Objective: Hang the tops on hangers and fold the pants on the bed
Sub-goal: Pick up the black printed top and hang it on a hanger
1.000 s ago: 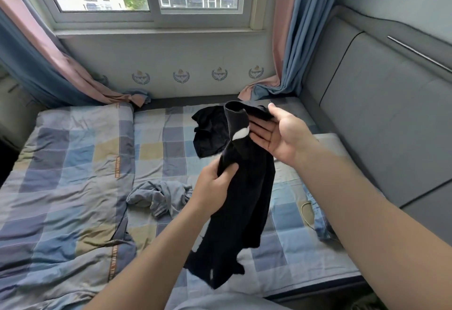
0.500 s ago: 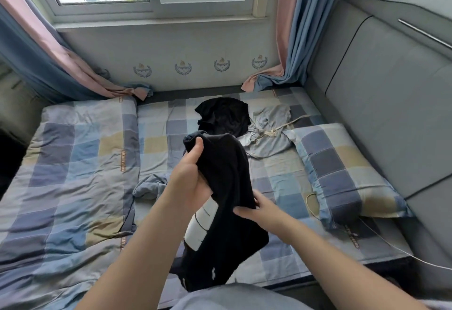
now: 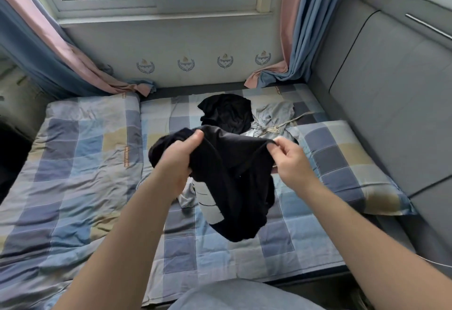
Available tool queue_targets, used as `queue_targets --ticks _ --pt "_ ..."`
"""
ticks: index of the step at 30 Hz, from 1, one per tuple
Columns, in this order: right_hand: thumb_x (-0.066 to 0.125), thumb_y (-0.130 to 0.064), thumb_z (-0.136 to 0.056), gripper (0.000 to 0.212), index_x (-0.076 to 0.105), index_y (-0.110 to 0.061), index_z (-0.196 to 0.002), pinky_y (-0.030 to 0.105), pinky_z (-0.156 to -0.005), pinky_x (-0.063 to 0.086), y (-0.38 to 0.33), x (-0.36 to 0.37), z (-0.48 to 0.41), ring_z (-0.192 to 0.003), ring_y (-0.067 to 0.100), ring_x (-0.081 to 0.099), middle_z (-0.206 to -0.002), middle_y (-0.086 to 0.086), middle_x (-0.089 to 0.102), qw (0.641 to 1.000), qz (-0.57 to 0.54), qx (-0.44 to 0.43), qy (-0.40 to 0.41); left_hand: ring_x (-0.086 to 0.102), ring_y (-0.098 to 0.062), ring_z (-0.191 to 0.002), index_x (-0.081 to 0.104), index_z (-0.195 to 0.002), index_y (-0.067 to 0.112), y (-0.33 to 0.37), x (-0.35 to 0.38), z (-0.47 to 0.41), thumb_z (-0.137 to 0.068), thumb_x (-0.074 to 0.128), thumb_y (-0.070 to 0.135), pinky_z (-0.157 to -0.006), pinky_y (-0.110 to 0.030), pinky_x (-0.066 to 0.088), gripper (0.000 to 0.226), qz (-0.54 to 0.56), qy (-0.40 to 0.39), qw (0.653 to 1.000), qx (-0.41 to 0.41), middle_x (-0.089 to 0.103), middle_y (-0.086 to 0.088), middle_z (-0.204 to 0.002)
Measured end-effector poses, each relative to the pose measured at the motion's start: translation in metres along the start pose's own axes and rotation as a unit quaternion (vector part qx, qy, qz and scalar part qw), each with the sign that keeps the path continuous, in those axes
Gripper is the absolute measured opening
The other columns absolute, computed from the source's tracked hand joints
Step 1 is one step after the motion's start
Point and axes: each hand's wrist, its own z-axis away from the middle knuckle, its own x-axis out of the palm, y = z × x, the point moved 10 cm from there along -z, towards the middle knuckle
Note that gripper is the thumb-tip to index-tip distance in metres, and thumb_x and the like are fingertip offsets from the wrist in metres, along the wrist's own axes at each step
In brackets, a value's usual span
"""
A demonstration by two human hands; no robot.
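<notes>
1. Black garment was held up in the air over the bed, clear of the covers, between both hands.
2. Her or his left hand had its fingers curled round a bunched wad of the cloth, thumb pressed on top. The right hand pinched a thin edge between thumb and fingertips, the other fingers loosely bent.
3. Between the two grips the top edge ran fairly taut; below it the rest hung in a loose, twisted drape with a white patch showing on the left side.
4. From where I stood it looked like the sorting-out step: finding an edge and spreading the piece to see what it was. I could not tell whether it was a top or pants.
5. The next move, I judged, called for drawing the hands apart along that edge and shaking the twist out. Pants would then go flat on the bed for folding. A top would need a hanger, and none was in sight.
6. Just under the left hand a grey scrap of clothing lay on the sheet.
7. Farther back lay a second black piece touching a grey drawstring garment, with a checked pillow to the right and a rumpled quilt to the left.
</notes>
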Motion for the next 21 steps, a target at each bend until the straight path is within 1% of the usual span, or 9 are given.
queue_targets --ticks 2,5,8,11,13,16,18,19,21 --pt "0.051 -0.018 -0.104 0.025 0.053 -0.002 -0.086 0.062 -0.071 0.056 -0.024 -0.002 -0.009 -0.073 0.026 0.057 -0.077 0.012 0.055 0.999 -0.039 -0.007 -0.001 0.073 -0.015 -0.097 0.062 -0.123 0.013 -0.014 0.009 0.001 -0.078 0.08 0.042 -0.078 -0.028 0.059 0.056 -0.157 -0.036 0.987 0.005 0.076 -0.001 -0.111" --pt "0.05 -0.02 -0.105 0.026 0.054 -0.004 -0.085 0.061 -0.077 0.058 -0.051 -0.006 -0.019 -0.077 0.028 0.059 -0.081 0.013 0.056 0.996 -0.087 -0.012 0.008 0.059 -0.019 -0.124 0.03 -0.154 0.022 -0.057 0.023 -0.001 -0.072 0.088 0.032 -0.104 -0.042 0.051 0.101 -0.263 -0.072 0.962 0.005 0.053 0.001 -0.142" --pt "0.051 -0.025 -0.103 0.026 0.061 -0.02 -0.079 0.048 -0.075 0.056 -0.069 -0.006 -0.026 -0.076 0.024 0.058 -0.08 0.009 0.056 0.987 -0.159 -0.018 -0.015 0.053 -0.011 -0.125 0.008 -0.16 0.026 -0.108 0.033 -0.004 -0.078 0.086 0.025 -0.096 -0.027 0.048 0.114 -0.297 -0.108 0.948 -0.029 0.047 0.003 -0.145" --pt "0.051 -0.023 -0.103 0.037 0.066 -0.027 -0.069 0.029 -0.066 0.053 -0.082 -0.01 -0.032 -0.068 0.01 0.061 -0.07 -0.004 0.061 0.965 -0.257 -0.015 -0.042 0.045 -0.02 -0.136 0.01 -0.161 0.027 -0.137 0.032 -0.011 -0.087 0.079 0.024 -0.104 -0.035 0.045 0.101 -0.285 -0.104 0.952 -0.04 0.03 -0.003 -0.161" --pt "0.051 -0.023 -0.104 0.04 0.069 -0.027 -0.069 0.024 -0.065 0.054 -0.086 -0.017 -0.036 -0.066 0.007 0.063 -0.069 -0.006 0.064 0.96 -0.277 -0.009 -0.047 0.059 -0.022 -0.125 0.018 -0.159 0.027 -0.137 0.034 -0.015 -0.092 0.073 0.018 -0.106 -0.043 0.049 0.088 -0.253 -0.101 0.962 -0.02 0.033 -0.005 -0.16" --pt "0.053 -0.026 -0.103 0.036 0.071 -0.027 -0.072 0.031 -0.071 0.054 -0.085 -0.027 -0.037 -0.067 0.013 0.062 -0.071 -0.003 0.064 0.958 -0.283 0.005 -0.052 0.06 -0.021 -0.123 0.03 -0.155 0.027 -0.129 0.052 -0.015 -0.092 0.073 0.019 -0.104 -0.043 0.051 0.077 -0.264 -0.14 0.954 0.021 0.044 0.002 -0.15" --pt "0.055 -0.028 -0.102 0.032 0.072 -0.026 -0.075 0.035 -0.073 0.052 -0.08 -0.031 -0.038 -0.068 0.015 0.062 -0.074 0.0 0.064 0.957 -0.287 0.017 -0.048 0.057 -0.02 -0.124 0.045 -0.144 0.027 -0.128 0.076 -0.011 -0.092 0.074 0.018 -0.099 -0.033 0.053 0.061 -0.288 -0.198 0.936 0.038 0.056 0.004 -0.137" --pt "0.056 -0.029 -0.101 0.03 0.071 -0.026 -0.076 0.036 -0.075 0.052 -0.078 -0.033 -0.039 -0.069 0.016 0.062 -0.075 0.0 0.064 0.956 -0.291 0.02 -0.044 0.061 -0.02 -0.117 0.051 -0.139 0.025 -0.13 0.087 -0.007 -0.092 0.073 0.016 -0.094 -0.032 0.055 0.052 -0.281 -0.225 0.932 0.026 0.062 0.001 -0.128" --pt "0.058 -0.031 -0.099 0.026 0.071 -0.025 -0.077 0.04 -0.08 0.052 -0.073 -0.038 -0.04 -0.073 0.02 0.062 -0.079 0.004 0.064 0.955 -0.293 0.022 -0.033 0.062 -0.025 -0.097 0.055 -0.133 0.018 -0.139 0.1 -0.003 -0.093 0.071 0.013 -0.09 -0.045 0.053 0.044 -0.27 -0.259 0.928 -0.002 0.066 -0.011 -0.111"
